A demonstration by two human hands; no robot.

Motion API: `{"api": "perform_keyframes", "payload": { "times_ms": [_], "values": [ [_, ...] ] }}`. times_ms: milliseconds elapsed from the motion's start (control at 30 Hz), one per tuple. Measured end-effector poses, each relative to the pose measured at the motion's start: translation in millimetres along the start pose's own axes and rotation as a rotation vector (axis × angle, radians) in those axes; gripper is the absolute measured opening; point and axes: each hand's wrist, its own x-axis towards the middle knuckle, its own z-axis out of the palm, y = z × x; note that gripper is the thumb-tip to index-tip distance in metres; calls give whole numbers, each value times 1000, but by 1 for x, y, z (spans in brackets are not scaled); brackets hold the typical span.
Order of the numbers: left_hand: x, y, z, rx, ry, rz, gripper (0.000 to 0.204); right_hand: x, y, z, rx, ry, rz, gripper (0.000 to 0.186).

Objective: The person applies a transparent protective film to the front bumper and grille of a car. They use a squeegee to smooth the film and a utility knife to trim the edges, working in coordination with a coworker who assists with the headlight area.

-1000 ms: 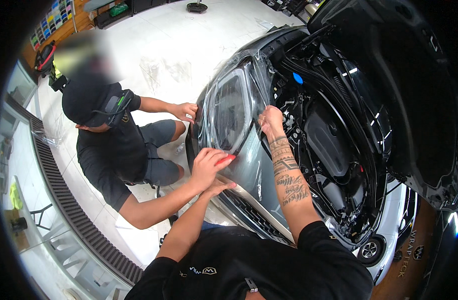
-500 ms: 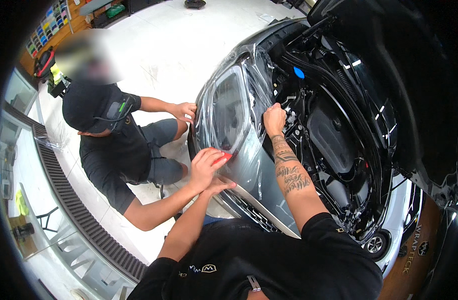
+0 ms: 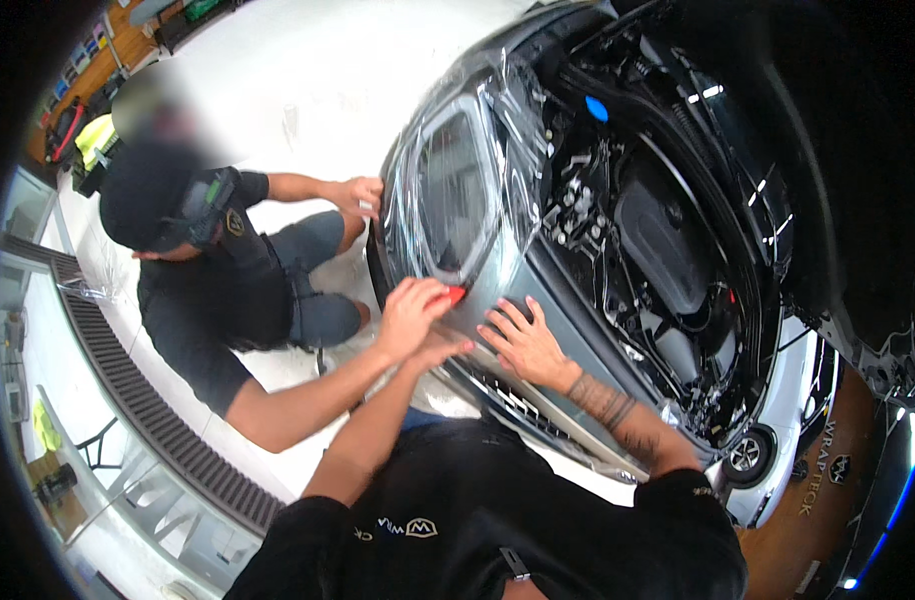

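My left hand (image 3: pixel 438 348) lies with extended fingers against the car's front bumper (image 3: pixel 458 376), partly hidden behind a co-worker's hand (image 3: pixel 410 315). My right hand (image 3: pixel 518 342) rests with spread fingers on the dark grey panel (image 3: pixel 526 285) below the headlight (image 3: pixel 448 190). Clear, creased film (image 3: pixel 513 130) covers the headlight and its surrounds. The co-worker's hand beside mine holds a red squeegee (image 3: pixel 454 294) at the headlight's lower corner; their other hand (image 3: pixel 360 195) touches the car's outer edge.
A co-worker in a black cap (image 3: pixel 153 195) crouches at my left. The engine bay (image 3: pixel 668 240) lies open under the raised hood (image 3: pixel 828 150). A white car (image 3: pixel 778 460) is behind at right, a slatted drain grate (image 3: pixel 168 420) at lower left, bags (image 3: pixel 68 130) near the wall.
My right hand has let go of the film by the bonnet edge, moved down toward me and spread open on the panel. The view has shifted; the car now sits higher in it.
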Motion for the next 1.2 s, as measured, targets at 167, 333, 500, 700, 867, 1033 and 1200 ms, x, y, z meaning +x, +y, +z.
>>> {"api": "perform_keyframes", "payload": {
  "times_ms": [167,333,500,700,867,1033,1200],
  "values": [
    [-78,-68,121,-311,-488,-724,90,20,-8,-5,-126,-238,-335,72],
    [-67,-66,106,-462,-656,-803,90,2,-10,22,-171,-158,-383,59],
    [-74,-55,115,-311,-151,-556,99,0,-14,24,-178,-112,-400,37],
    [-59,-65,109,-361,-639,-814,83,14,-32,26,-40,-32,-320,20],
    [-63,-75,115,-471,-651,-824,79,27,-42,31,-12,49,-196,8],
    [-61,-56,98,-268,-585,-796,61,31,-48,40,124,116,-11,4],
    [-81,0,76,22,-193,-667,68,25,-53,44,133,115,111,3]
  ]
}}
